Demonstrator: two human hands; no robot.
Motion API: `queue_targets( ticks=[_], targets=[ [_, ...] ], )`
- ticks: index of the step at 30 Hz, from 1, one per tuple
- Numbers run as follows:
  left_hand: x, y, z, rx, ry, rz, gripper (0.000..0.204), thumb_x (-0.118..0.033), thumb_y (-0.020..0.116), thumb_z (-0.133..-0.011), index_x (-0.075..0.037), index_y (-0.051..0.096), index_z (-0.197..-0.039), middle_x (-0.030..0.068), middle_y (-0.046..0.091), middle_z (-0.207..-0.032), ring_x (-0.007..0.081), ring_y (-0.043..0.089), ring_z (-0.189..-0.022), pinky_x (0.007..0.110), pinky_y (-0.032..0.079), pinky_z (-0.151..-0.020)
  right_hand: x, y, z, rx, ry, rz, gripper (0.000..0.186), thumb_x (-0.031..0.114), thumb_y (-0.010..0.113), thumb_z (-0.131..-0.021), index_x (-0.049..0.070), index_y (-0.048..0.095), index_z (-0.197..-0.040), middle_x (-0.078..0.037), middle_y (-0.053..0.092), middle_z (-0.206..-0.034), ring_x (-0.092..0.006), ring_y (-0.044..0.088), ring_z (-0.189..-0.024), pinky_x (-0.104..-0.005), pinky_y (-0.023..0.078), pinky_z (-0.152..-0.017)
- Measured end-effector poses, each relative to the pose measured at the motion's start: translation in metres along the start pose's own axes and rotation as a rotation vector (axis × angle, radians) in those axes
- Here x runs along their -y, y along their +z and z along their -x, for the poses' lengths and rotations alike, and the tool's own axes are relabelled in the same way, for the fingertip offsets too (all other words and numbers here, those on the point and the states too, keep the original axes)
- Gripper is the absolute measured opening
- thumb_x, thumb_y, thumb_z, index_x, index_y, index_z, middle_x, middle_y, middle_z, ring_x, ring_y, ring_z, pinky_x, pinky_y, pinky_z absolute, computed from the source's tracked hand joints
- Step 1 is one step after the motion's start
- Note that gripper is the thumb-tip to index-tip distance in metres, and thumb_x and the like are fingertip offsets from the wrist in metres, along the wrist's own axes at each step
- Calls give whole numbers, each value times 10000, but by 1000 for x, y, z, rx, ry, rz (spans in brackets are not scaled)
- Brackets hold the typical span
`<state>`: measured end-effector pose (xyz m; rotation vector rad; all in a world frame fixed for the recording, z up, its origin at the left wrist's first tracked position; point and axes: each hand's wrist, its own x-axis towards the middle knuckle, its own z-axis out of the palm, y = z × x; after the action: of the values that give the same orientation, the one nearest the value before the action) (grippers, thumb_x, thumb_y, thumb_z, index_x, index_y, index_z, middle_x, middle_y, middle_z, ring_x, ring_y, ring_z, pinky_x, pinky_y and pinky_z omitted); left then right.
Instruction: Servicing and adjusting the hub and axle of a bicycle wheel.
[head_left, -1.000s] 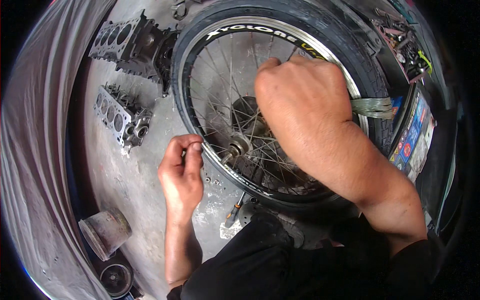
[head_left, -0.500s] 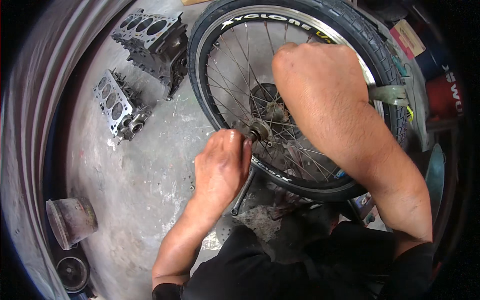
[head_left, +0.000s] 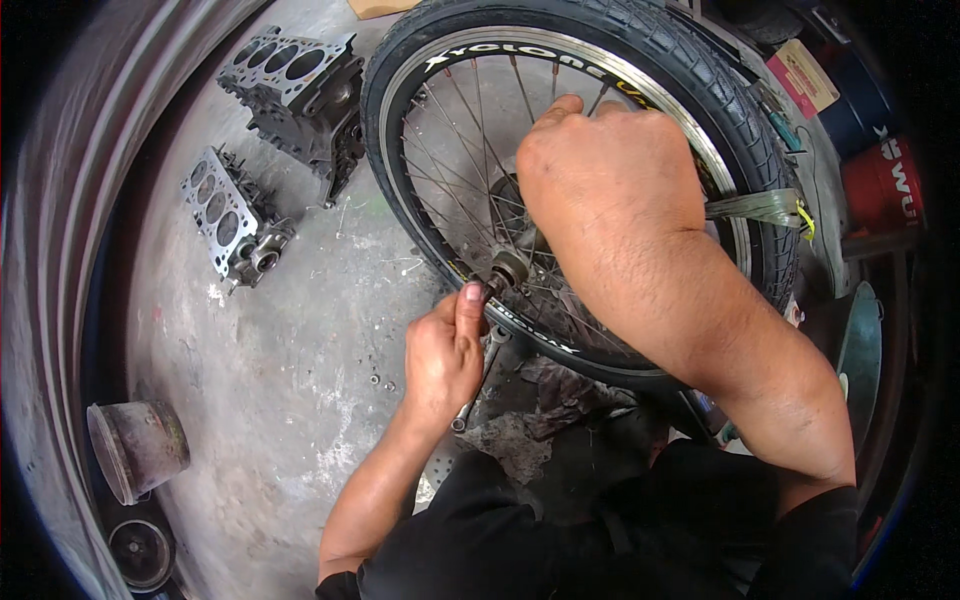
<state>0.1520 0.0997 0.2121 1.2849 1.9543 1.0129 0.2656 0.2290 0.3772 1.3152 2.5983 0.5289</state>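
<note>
A bicycle wheel with a black tyre (head_left: 720, 90) stands tilted in front of me. At its hub (head_left: 510, 267), my left hand (head_left: 443, 352) is closed, thumb and fingers pinched on the dark axle end (head_left: 493, 287) that sticks out toward me. My right hand (head_left: 610, 160) is closed in a fist over the far side of the spokes (head_left: 478, 120). Its fingers are turned away, so what it grips cannot be seen. Beneath my left hand, a combination wrench (head_left: 480, 385) lies on the floor, partly covered by that hand.
An engine block (head_left: 300, 110) and a cylinder head (head_left: 225, 215) sit at the far left. Two small nuts (head_left: 383, 383) lie left of my left hand. A dirty bucket (head_left: 140, 450) stands near the grey curtain (head_left: 50, 300). Dark rags (head_left: 560, 395) lie under the wheel; a red drum (head_left: 885, 190) is at right.
My left hand has turned, bringing its thumb on top of the axle end. My right fist has shifted slightly left in view. The wheel appears shifted and tilted a little differently.
</note>
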Motion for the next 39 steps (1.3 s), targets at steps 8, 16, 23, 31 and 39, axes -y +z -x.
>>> queue_targets(
  ticks=[8,16,23,31,39],
  targets=[
    [10,9,-2,-79,24,196,433,-308,564,-1139,10,608,-848,45,591,-672,165,559,-602,346,456,-577,7,-6,-7,73,-20,31,195,184,793,-879,198,856,-1064,-11,832,-1055,-155,774,-1092,-325,599,-805],
    [17,-12,-1,54,-321,774,269,-203,586,-1092,-26,608,-891,46,594,-700,98,502,-555,271,388,-493,7,-32,-34,265,-170,-81,193,135,765,-892,154,855,-1062,-29,830,-1073,-194,781,-1099,-353,615,-834],
    [79,-18,0,-133,-600,1034,292,123,507,-961,71,521,-1249,238,681,-1134,316,731,-913,370,614,-735,14,-26,-50,214,-195,2,196,159,781,-909,152,850,-1092,-24,833,-1104,-194,788,-1075,-350,612,-869],
    [78,-41,-9,25,-604,790,204,-105,594,-1101,64,585,-1213,189,724,-957,254,734,-732,323,593,-616,8,-22,-59,133,-187,-24,253,104,807,-822,120,843,-1072,-82,830,-1084,-245,795,-1056,-369,620,-869],
    [39,-46,-30,-54,-225,568,241,-95,638,-1087,87,710,-1227,99,738,-946,128,641,-743,267,502,-636,-3,0,-58,82,-156,-5,191,78,779,-850,78,821,-1037,-109,828,-1035,-243,807,-1008,-369,636,-847]
  ],
)
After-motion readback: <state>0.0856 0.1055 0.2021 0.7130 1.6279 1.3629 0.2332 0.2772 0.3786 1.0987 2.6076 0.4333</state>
